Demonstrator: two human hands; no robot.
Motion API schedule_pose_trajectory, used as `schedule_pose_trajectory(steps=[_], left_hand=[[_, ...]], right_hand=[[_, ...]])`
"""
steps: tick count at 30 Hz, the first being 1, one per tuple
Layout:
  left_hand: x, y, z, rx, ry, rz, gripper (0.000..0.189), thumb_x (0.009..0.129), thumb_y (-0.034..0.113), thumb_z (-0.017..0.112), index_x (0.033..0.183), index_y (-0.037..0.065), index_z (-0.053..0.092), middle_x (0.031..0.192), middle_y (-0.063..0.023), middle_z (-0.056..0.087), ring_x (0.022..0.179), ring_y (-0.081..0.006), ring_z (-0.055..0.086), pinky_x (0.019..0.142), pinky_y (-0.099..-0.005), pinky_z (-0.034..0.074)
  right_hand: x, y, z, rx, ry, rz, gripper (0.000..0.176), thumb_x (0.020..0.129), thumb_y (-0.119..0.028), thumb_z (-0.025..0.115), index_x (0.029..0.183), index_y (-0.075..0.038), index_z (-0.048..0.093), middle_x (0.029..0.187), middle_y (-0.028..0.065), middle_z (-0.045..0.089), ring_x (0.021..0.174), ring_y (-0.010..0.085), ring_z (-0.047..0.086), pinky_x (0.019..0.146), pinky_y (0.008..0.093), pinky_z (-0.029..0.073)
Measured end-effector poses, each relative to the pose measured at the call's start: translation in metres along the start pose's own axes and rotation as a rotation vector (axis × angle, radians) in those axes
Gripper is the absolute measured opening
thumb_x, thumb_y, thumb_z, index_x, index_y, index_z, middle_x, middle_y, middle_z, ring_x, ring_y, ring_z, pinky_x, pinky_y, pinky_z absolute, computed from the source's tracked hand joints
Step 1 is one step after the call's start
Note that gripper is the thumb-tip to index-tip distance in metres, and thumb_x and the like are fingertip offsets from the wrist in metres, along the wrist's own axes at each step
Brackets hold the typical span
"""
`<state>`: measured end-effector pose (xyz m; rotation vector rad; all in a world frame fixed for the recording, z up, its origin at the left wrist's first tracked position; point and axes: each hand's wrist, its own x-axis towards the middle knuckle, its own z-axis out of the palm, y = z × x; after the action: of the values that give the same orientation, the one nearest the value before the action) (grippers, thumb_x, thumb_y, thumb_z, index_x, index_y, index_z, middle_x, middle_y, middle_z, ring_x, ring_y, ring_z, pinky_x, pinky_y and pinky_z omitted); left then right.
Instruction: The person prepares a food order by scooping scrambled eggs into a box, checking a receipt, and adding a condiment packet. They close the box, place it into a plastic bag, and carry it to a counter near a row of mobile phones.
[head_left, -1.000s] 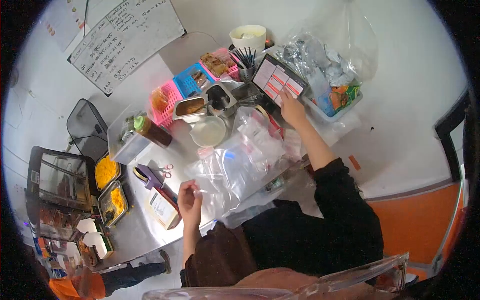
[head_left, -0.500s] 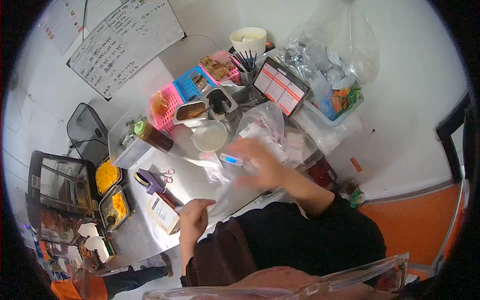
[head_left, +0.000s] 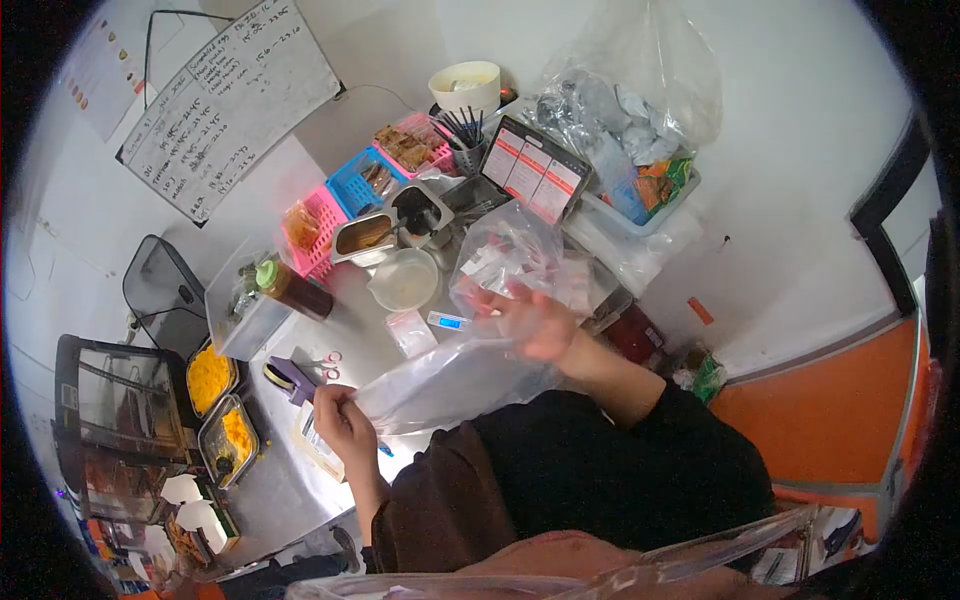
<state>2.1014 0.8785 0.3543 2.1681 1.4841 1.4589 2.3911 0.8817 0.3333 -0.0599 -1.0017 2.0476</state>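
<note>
A clear plastic bag (head_left: 450,385) stretches between my hands, above the steel table. My left hand (head_left: 347,428) is closed on the bag's left end, fingers pinched together. At the other end my right hand (head_left: 535,322) is open, its fingers spread and slightly blurred, with the bag's edge against the palm side. Just past the bag lie a small white device with a blue display (head_left: 449,321) and a small flat clear packet (head_left: 411,333). A box (head_left: 318,447) is partly hidden behind my left hand, near a purple tape dispenser (head_left: 290,380) and scissors (head_left: 328,366).
A sauce bottle (head_left: 295,290), a white bowl (head_left: 405,280) and steel pans (head_left: 365,236) stand farther back. A tablet (head_left: 535,168) leans beside a bag of packets (head_left: 510,255). Trays of yellow food (head_left: 236,432) and opened cartons (head_left: 205,522) are at the left.
The plastic bag has been spread out wide between my hands. My left hand has moved left, and my right hand has opened out. A person's legs at lower left have shifted.
</note>
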Motion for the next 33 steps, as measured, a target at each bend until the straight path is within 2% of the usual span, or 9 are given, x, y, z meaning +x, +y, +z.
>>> schedule_pose_trajectory(steps=[3,9,15,19,21,28,30,32,33], left_hand=[[0.005,-0.007,-0.001,0.037,0.057,-0.003,0.015,0.067,-0.012,0.04,0.075,-0.003,0.049,0.068,-0.0118,0.047,0.061,-0.0236,0.046,0.057,-0.0295,0.037],[0.003,-0.031,-0.016,0.016,0.039,-0.322,0.012,0.074,-0.007,0.045,0.082,-0.004,0.052,0.074,-0.0113,0.051,0.067,-0.0224,0.05,0.062,-0.0271,0.04],[0.01,0.012,0.009,0.534,0.243,0.27,0.015,0.073,0.001,0.06,0.085,-0.003,0.052,0.081,-0.0136,0.051,0.073,-0.0231,0.05,0.065,-0.0328,0.041],[-0.018,0.033,0.04,-0.305,-0.551,-0.33,0.019,0.083,0.015,0.06,0.086,-0.002,0.052,0.075,-0.0103,0.056,0.067,-0.0188,0.055,0.06,-0.0293,0.045],[-0.025,0.038,0.053,-0.374,-0.496,-0.429,0.023,0.084,0.018,0.061,0.089,-0.003,0.053,0.083,-0.0092,0.057,0.071,-0.0171,0.056,0.058,-0.0269,0.045],[-0.028,0.022,0.053,-0.662,-0.488,-0.461,0.014,0.084,0.008,0.06,0.082,-0.006,0.06,0.086,-0.0072,0.058,0.079,-0.0131,0.055,0.073,-0.0236,0.043],[-0.032,0.017,0.049,-0.963,-0.503,-0.767,0.01,0.087,0.008,0.055,0.084,-0.001,0.059,0.087,-0.0067,0.058,0.084,-0.0162,0.055,0.079,-0.0291,0.043],[-0.035,0.019,0.05,-1.385,-0.397,-1.006,0.01,0.089,0.01,0.051,0.085,0.002,0.057,0.086,-0.0064,0.058,0.086,-0.0172,0.055,0.077,-0.0321,0.044],[-0.036,0.011,0.047,-1.449,-0.315,-1.061,0.012,0.089,0.012,0.048,0.084,0.004,0.055,0.084,-0.0062,0.057,0.086,-0.0175,0.054,0.076,-0.033,0.045]], right_hand=[[-0.007,0.031,-0.002,0.542,0.03,-0.209,0.092,0.074,-0.061,0.056,0.141,-0.02,0.008,0.138,0.0151,0.032,0.121,0.0326,0.04,0.099,0.0527,0.032],[-0.016,0.057,-0.017,-0.359,0.157,0.313,0.044,0.082,-0.028,0.065,0.117,-0.004,0.052,0.104,0.0109,0.06,0.09,0.0178,0.059,0.076,0.0308,0.049],[0.002,0.067,-0.01,-0.506,0.554,0.156,0.015,0.084,-0.013,0.063,0.091,0.0,0.06,0.077,0.0021,0.062,0.064,0.0089,0.054,0.056,0.0223,0.043],[0.023,0.077,0.007,-0.377,0.596,0.056,0.012,0.081,-0.011,0.065,0.083,-0.001,0.058,0.073,0.0001,0.058,0.064,0.0078,0.052,0.058,0.0206,0.041],[0.028,0.081,0.01,-0.476,0.505,-0.089,0.012,0.08,-0.011,0.067,0.079,-0.003,0.057,0.071,-0.0006,0.056,0.063,0.007,0.05,0.059,0.02,0.04],[0.02,0.078,-0.012,-0.555,0.426,0.137,0.011,0.079,-0.007,0.066,0.079,-0.004,0.056,0.073,0.0,0.056,0.07,0.0071,0.052,0.065,0.022,0.042],[0.019,0.075,-0.006,-0.546,0.442,0.161,0.014,0.079,-0.009,0.066,0.075,-0.007,0.053,0.071,-0.0015,0.055,0.068,0.0062,0.051,0.063,0.0212,0.041],[0.02,0.083,-0.028,-1.194,0.451,-0.404,0.02,0.078,-0.007,0.064,0.069,-0.007,0.046,0.067,-0.0027,0.05,0.063,0.0054,0.047,0.057,0.0208,0.037],[0.017,0.076,-0.03,-1.17,0.526,-0.405,0.022,0.077,-0.005,0.062,0.066,-0.006,0.042,0.065,-0.0029,0.047,0.061,0.0055,0.044,0.054,0.0214,0.035]])
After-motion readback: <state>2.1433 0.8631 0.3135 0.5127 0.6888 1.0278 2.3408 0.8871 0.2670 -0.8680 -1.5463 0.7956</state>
